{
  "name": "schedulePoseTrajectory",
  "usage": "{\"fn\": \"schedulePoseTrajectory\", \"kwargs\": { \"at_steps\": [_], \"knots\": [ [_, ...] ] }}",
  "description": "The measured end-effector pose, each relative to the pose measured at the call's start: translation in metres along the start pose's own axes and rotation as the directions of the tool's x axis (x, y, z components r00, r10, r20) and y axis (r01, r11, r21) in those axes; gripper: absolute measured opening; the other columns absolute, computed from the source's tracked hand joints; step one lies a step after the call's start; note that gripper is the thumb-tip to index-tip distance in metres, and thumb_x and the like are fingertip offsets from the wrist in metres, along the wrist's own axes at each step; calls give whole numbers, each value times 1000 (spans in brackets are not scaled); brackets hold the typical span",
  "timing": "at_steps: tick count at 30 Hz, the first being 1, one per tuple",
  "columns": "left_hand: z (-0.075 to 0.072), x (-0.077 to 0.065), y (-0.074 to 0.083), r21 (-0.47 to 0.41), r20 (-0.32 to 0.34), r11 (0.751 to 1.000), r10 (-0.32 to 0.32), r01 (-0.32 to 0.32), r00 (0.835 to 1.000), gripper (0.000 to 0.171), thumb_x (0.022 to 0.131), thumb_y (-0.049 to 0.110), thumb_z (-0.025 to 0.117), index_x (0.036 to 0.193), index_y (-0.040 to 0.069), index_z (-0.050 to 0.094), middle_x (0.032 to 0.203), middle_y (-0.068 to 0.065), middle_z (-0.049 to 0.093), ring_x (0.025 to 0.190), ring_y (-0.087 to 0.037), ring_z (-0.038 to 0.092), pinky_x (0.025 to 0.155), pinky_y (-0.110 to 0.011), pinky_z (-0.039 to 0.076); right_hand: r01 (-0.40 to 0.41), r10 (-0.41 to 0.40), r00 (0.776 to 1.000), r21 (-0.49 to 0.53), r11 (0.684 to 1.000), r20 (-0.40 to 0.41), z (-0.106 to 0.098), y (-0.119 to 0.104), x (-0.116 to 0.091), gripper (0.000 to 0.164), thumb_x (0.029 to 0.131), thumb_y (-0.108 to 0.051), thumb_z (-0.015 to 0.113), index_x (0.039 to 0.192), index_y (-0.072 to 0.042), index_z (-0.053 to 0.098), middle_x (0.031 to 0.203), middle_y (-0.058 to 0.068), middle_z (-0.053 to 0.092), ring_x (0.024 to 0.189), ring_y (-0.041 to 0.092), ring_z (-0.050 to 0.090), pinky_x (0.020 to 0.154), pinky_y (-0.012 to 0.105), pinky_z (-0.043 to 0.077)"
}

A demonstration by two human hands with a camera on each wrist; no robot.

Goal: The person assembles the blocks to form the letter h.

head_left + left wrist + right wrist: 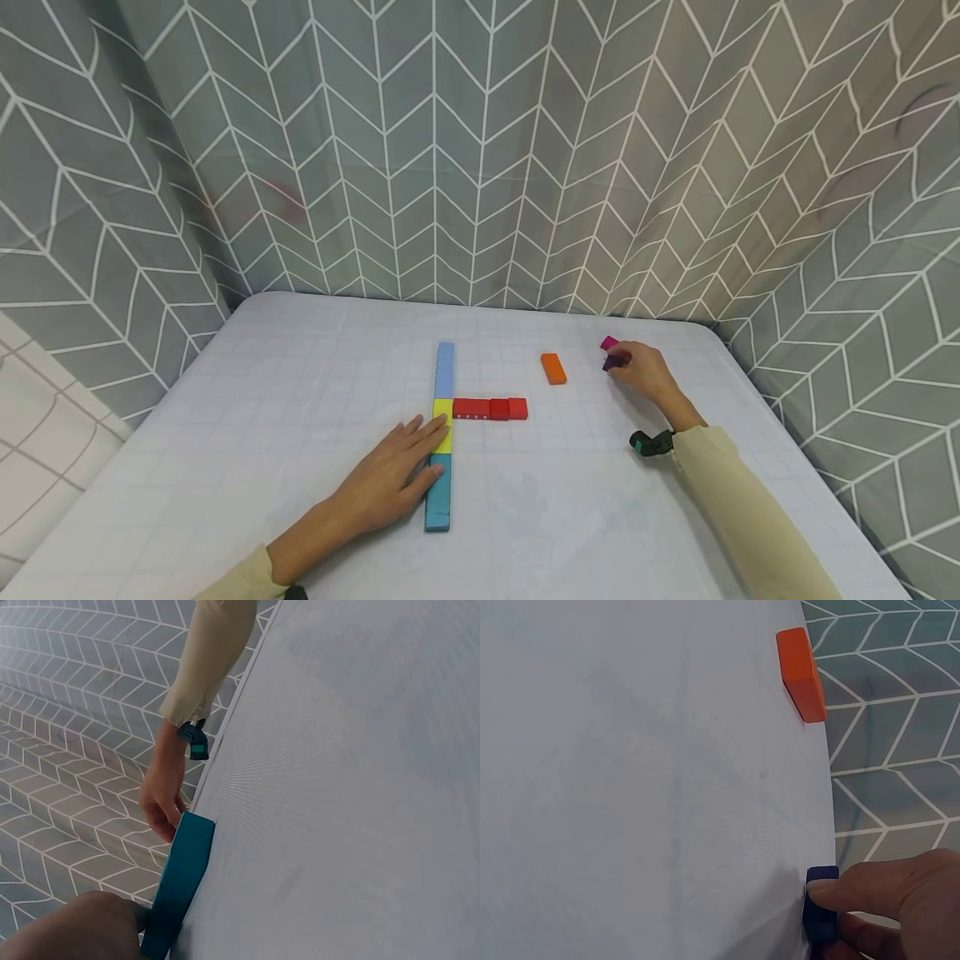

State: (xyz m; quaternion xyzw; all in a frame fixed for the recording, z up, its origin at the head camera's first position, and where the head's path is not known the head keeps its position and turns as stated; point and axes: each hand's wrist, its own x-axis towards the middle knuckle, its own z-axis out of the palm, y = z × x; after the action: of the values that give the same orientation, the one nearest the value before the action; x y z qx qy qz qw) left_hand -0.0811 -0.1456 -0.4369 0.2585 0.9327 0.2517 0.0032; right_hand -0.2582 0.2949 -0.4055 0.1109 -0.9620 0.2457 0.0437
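My left hand (390,479) lies with fingers extended on the left side of a line of blocks. Its fingertips touch the yellow block (442,408), and the thumb rests at the teal block (438,504). Light blue blocks (445,371) continue the line at the far end. A row of red blocks (472,408) runs rightward from the yellow one. At the table's right rear, my right hand (645,371) pinches a dark purple block (821,911) between thumb and fingers. Just beyond that block lies a magenta block (608,342), partly hidden by the hand.
An orange block (553,368) lies on the table between the red row and my right hand. The white-covered table (262,400) ends at the rear against a grey patterned curtain (480,167), with more curtain along both sides.
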Motion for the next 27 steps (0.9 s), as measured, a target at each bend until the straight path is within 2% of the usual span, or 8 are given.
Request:
{"fn": "schedulePoseTrajectory", "kwargs": {
  "at_steps": [4, 12, 21, 27],
  "knots": [
    [1, 0, -1, 9, 0, 1000, -1, 1, 1000, 61, 107, 41, 56, 161, 13, 42, 166, 3, 35, 154, -28, 26, 124, -50, 20, -25, 25, 1000, 1, 1000, 11, 1, 0, 0, 30, 91, 1, 75, 119, 10, 68, 114, 28, 68, 105, 42, 62, 98, 59, 50],
    [2, 0, -2, 10, -3, 1000, 5, -4, 1000, 61, 108, 41, 56, 160, 12, 43, 166, 2, 35, 154, -29, 26, 124, -51, 20, -2, 3, 1000, 30, 1000, -10, -1, -3, -4, 29, 90, 2, 75, 117, 9, 69, 112, 28, 69, 104, 43, 62, 94, 59, 51],
    [2, 3, 0, -9, -23, 999, 32, -33, 999, 61, 108, 38, 56, 160, 11, 42, 166, 1, 35, 154, -30, 26, 124, -51, 20, -15, 16, 1000, 32, 999, -26, -7, -10, -9, 29, 92, 0, 74, 120, 8, 69, 113, 26, 69, 107, 43, 60, 93, 58, 51],
    [2, 0, -1, -6, -4, 1000, 7, -7, 1000, 61, 107, 38, 57, 160, 11, 43, 166, 1, 34, 154, -30, 25, 124, -51, 20, 23, -22, 999, 53, 998, -26, -4, -18, -11, 29, 92, -1, 75, 120, 7, 70, 115, 26, 69, 108, 44, 62, 94, 59, 52]
  ]
}}
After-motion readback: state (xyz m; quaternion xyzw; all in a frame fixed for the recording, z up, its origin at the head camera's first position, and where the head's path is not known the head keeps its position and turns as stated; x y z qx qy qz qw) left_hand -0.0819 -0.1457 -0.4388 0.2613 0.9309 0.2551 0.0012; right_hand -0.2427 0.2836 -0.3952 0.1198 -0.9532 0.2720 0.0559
